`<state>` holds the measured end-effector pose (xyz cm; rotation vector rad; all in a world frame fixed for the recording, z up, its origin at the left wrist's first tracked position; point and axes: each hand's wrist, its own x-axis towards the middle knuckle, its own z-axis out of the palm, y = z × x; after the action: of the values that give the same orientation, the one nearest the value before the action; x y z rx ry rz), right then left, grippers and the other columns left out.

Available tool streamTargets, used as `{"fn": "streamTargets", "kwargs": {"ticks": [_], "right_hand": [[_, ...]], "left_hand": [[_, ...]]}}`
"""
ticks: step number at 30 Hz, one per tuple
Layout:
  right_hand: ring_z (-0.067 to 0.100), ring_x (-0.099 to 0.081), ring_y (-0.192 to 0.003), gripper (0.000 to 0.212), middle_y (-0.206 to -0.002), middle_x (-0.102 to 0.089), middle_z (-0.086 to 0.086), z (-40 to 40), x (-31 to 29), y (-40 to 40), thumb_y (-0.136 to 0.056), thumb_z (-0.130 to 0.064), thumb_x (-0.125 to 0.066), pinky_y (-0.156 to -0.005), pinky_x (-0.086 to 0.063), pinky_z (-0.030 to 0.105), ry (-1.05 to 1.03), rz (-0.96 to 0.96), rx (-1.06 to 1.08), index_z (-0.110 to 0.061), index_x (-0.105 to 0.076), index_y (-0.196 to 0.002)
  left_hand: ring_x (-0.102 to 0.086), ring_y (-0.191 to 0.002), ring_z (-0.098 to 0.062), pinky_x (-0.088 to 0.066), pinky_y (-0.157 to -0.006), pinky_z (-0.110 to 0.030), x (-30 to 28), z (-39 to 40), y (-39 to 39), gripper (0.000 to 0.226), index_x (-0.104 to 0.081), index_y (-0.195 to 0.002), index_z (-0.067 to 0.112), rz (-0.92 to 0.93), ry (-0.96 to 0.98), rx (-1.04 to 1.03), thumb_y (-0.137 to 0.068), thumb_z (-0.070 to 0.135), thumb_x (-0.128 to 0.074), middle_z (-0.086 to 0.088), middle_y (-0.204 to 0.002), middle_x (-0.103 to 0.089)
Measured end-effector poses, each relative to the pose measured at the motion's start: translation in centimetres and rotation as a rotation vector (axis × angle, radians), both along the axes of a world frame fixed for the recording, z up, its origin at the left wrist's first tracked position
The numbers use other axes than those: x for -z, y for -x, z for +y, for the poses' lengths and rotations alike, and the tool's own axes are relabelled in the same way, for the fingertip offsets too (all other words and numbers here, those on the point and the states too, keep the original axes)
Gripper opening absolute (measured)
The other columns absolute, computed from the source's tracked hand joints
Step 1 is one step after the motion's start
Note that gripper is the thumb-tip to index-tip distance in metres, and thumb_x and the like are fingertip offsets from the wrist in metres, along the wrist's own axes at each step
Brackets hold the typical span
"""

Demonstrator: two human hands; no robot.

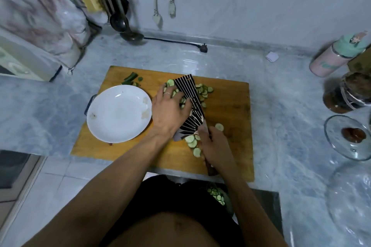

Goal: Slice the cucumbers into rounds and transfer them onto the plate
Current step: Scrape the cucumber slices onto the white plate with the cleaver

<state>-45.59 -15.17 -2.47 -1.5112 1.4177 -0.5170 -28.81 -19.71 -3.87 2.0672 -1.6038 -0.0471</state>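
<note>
A: The right hand [215,147] is low in the middle of the frame. What is it doing?

B: Its fingers are curled tight around the handle of a big knife [190,102]. The blade is wide and dark with pale stripes. It lies tilted on the board and points up toward the wall.

A: And the left hand [168,112]?

B: It sits just left of the blade, with a ring on one finger. The fingers are bent down over a heap of cucumber rounds [202,91], pressing them against the side of the blade. I cannot tell if it really grabs any.

A: Where are the rounds?

B: Most are on the wooden cutting board [230,146], in the middle of the frame. Some are under and beside the blade, a few lie near the right hand, and one sits alone a bit to the right.

A: And the plate?

B: The white plate [118,113] is on the left part of the board, touching the left hand. No rounds are on it.

A: Anything else?

B: Green cucumber ends [131,78] lie above the plate. A pink bottle [333,56] lies at the upper right, with a dark jar [347,94] below it and a glass lid [349,138] under that.
</note>
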Motion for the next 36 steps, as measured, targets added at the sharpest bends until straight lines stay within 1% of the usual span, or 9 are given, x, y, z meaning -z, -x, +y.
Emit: {"fn": "streamTargets", "kwargs": {"ticks": [6, 12, 18, 20, 22, 25, 28, 32, 36], "right_hand": [[0.025, -0.061, -0.067, 0.040, -0.075, -0.061, 0.009, 0.6, 0.3, -7.1, -0.102, -0.048, -0.040, -0.066, -0.048, 0.037, -0.042, 0.064, -0.143, -0.021, -0.048, -0.074], [0.019, -0.053, -0.078, 0.037, -0.082, -0.057, 0.003, 1.8, 0.0, -10.7, -0.103, -0.042, -0.042, -0.065, -0.031, 0.032, -0.010, 0.155, -0.175, -0.009, -0.055, -0.091], [0.023, -0.057, -0.082, 0.039, -0.089, -0.062, 0.008, 1.5, -0.2, -10.8, -0.103, -0.039, -0.042, -0.069, -0.041, 0.034, 0.091, 0.188, -0.161, -0.004, -0.058, -0.101], [0.023, -0.055, -0.080, 0.039, -0.088, -0.061, 0.008, 1.2, -0.5, -10.8, -0.103, -0.040, -0.042, -0.064, -0.038, 0.034, 0.103, 0.226, -0.168, -0.004, -0.058, -0.101], [0.021, -0.054, -0.073, 0.039, -0.081, -0.058, 0.005, 0.9, -0.6, -10.8, -0.103, -0.041, -0.041, -0.054, -0.032, 0.029, 0.108, 0.263, -0.187, -0.006, -0.056, -0.097], [0.019, -0.052, -0.067, 0.035, -0.074, -0.054, 0.001, 0.8, -0.8, -11.0, -0.103, -0.041, -0.044, -0.050, -0.030, 0.024, 0.124, 0.270, -0.200, -0.009, -0.053, -0.090], [0.015, -0.047, -0.059, 0.032, -0.067, -0.049, -0.001, 1.2, -1.1, -11.3, -0.102, -0.038, -0.047, -0.048, -0.029, 0.021, 0.145, 0.257, -0.199, -0.017, -0.046, -0.078], [0.013, -0.047, -0.058, 0.031, -0.067, -0.050, -0.002, 1.3, -1.5, -11.3, -0.102, -0.035, -0.048, -0.047, -0.030, 0.021, 0.161, 0.255, -0.200, -0.019, -0.043, -0.076], [0.013, -0.049, -0.060, 0.032, -0.070, -0.054, 0.002, 1.3, -1.5, -11.0, -0.102, -0.037, -0.047, -0.050, -0.030, 0.022, 0.155, 0.246, -0.185, -0.011, -0.050, -0.082]], "left_hand": [[-0.047, -0.126, -0.032, -0.048, -0.086, -0.044, 0.9, 3.4, -7.2, 0.033, -0.075, -0.100, 0.018, -0.017, 0.032, -0.181, -0.086, 0.042, -0.057, -0.006, -0.118, -0.066], [-0.050, -0.123, -0.029, -0.047, -0.085, -0.042, 2.1, 5.1, -10.8, 0.030, -0.074, -0.101, 0.019, -0.008, -0.016, -0.214, -0.089, 0.038, -0.055, -0.004, -0.118, -0.066], [-0.059, -0.093, -0.032, -0.045, -0.082, -0.041, 3.4, 7.0, -15.1, 0.024, -0.072, -0.095, 0.014, -0.007, -0.097, -0.165, -0.090, 0.025, -0.052, -0.007, -0.098, -0.069], [-0.060, -0.091, -0.031, -0.047, -0.080, -0.039, 3.1, 7.0, -15.6, 0.028, -0.073, -0.092, 0.014, 0.060, -0.070, -0.148, -0.090, 0.026, -0.048, -0.006, -0.095, -0.069], [-0.060, -0.099, -0.031, -0.049, -0.083, -0.038, 2.5, 6.7, -15.6, 0.032, -0.072, -0.102, 0.013, 0.142, -0.015, -0.133, -0.093, 0.025, -0.045, -0.007, -0.108, -0.068], [-0.052, -0.123, -0.031, -0.047, -0.096, -0.039, 1.4, 5.9, -15.4, 0.036, -0.061, -0.131, 0.015, 0.187, -0.005, -0.041, -0.097, 0.020, -0.048, -0.010, -0.140, -0.053], [-0.051, -0.128, -0.028, -0.045, -0.101, -0.036, 1.4, 5.6, -15.8, 0.041, -0.058, -0.134, 0.011, 0.105, -0.024, 0.125, -0.094, 0.012, -0.052, -0.008, -0.144, -0.051], [-0.063, -0.107, -0.031, -0.054, -0.079, -0.037, 1.1, 6.7, -17.0, 0.043, -0.069, -0.117, 0.013, 0.055, -0.125, 0.036, -0.079, 0.002, -0.052, -0.006, -0.124, -0.066], [-0.063, -0.105, -0.034, -0.055, -0.075, -0.040, 0.5, 7.6, -17.2, 0.037, -0.073, -0.109, 0.009, 0.065, -0.069, 0.086, -0.076, 0.000, -0.056, -0.008, -0.118, -0.069]]}}
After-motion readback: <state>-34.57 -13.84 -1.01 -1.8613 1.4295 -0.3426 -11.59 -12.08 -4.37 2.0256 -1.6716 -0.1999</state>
